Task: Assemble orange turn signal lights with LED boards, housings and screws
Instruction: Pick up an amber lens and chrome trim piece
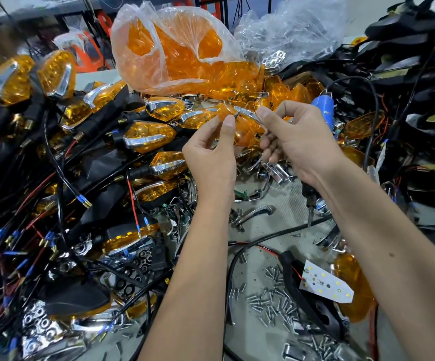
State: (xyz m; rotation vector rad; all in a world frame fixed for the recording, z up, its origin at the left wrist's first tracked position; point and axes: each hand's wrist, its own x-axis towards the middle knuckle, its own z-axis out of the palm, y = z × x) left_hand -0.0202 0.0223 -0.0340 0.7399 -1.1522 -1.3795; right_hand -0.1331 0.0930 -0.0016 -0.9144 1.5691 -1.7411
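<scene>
Hands are up over the middle of the bench, mid-fit on one lens. Left hand (211, 155) pinches an orange lens (226, 113) between thumb and fingertips, thumb on the near face. Right hand (294, 142) pinches a curved chrome trim strip (247, 113) at its right end, with the strip's left tip sitting right at the lens edge, touching or nearly so; can't tell if it's seated. So both grips are closed, each on its own part, and the lower fingers of the right hand just hang curled.

Handling guess: the lens looks like thin, hard, glossy plastic, so light, a bit slippery and easy to scuff or crack if squeezed. I'd hold it by the rim, not the faces. The strip looks thin and springy, probably plated plastic, so hold it near the end and press it in gently rather than bending it.

Rest of the kit is close by: LED board (327, 284) on its black housing (312, 303) near the right forearm, a scatter of screws (271, 300) just left of that, blue electric screwdriver (323, 110) lying behind the right hand, bag of spare lenses (180, 53) at the back, finished lights (148, 135) piled on the left.
</scene>
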